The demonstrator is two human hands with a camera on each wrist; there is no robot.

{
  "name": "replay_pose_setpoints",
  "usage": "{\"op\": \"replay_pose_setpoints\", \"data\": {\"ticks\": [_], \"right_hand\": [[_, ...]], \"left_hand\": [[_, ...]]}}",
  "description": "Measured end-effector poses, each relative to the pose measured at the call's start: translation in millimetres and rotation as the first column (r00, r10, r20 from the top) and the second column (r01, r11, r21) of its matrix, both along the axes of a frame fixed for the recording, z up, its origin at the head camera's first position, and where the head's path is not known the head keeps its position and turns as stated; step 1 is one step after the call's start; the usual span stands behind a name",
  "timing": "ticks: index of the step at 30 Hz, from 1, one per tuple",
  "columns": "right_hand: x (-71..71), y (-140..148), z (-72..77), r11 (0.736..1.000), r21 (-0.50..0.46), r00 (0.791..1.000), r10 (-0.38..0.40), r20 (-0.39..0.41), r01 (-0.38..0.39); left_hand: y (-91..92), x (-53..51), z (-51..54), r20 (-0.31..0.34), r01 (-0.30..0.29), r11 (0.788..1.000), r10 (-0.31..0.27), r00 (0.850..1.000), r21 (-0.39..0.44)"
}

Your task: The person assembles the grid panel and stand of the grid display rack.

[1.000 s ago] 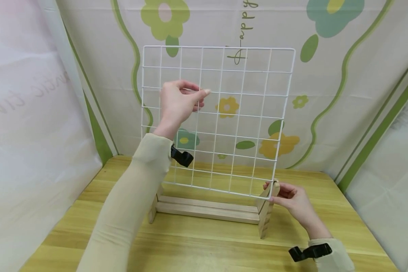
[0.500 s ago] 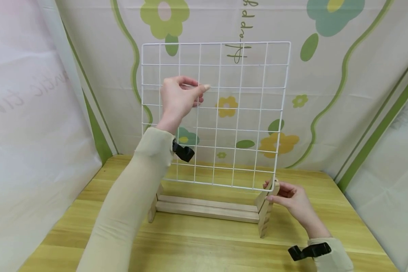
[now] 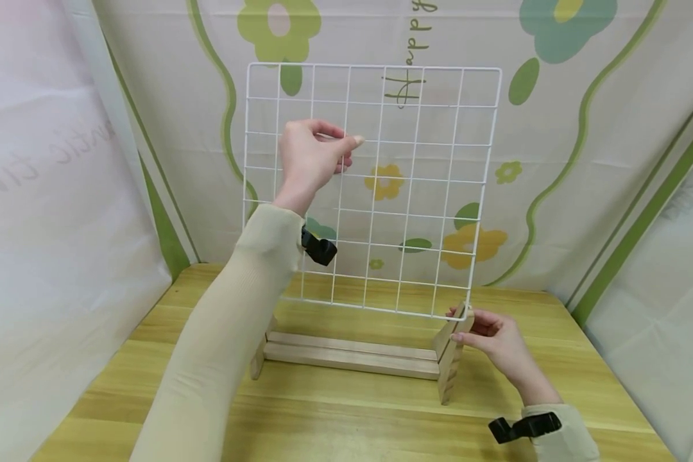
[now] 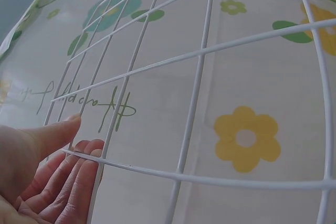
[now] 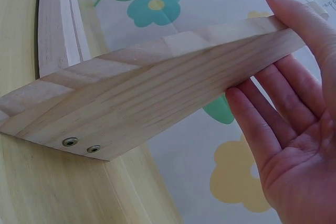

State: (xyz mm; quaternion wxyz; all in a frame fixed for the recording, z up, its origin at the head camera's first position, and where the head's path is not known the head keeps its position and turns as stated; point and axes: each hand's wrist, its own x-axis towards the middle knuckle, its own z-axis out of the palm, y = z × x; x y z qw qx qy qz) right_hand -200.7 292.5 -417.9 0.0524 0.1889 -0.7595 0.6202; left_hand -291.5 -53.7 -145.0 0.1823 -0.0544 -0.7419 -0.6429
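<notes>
Head view, landmark: wooden stand, on the wood-grain table.
Head view, wire grid: white, upright, above the stand; lower right corner by top of the stand's right side panel, contact can't tell.
Head view, left hand: above the stand, grasping grid wires, thumb on near side.
Head view, right hand: at the stand's right end, gripping side panel near top.
Head view, backdrop: behind the stand, printed flowers, "Happy" lettering.
Head view, black straps: one per wrist, left one higher above the stand.
Left wrist view, grasp: thumb and fingers either side of the wires, above the stand.
Left wrist view, yellow flower: on backdrop, beyond the stand.
Right wrist view, grip: thumb on one edge of the stand's panel, fingertips at opposite edge.
Right wrist view, metal fasteners: two, low on the stand's panel.
</notes>
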Motion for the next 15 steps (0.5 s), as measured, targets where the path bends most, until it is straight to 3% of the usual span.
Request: {"op": "replay_pose_setpoints", "data": {"ticks": [15], "right_hand": [[0.0, -0.2, -0.7, 1.000, 0.020, 1.000, -0.015, 0.008, 0.015]], "left_hand": [[10.5, -8.4, 4.5, 0.032, -0.047, 0.998, 0.048, 0.998, -0.036]]}}
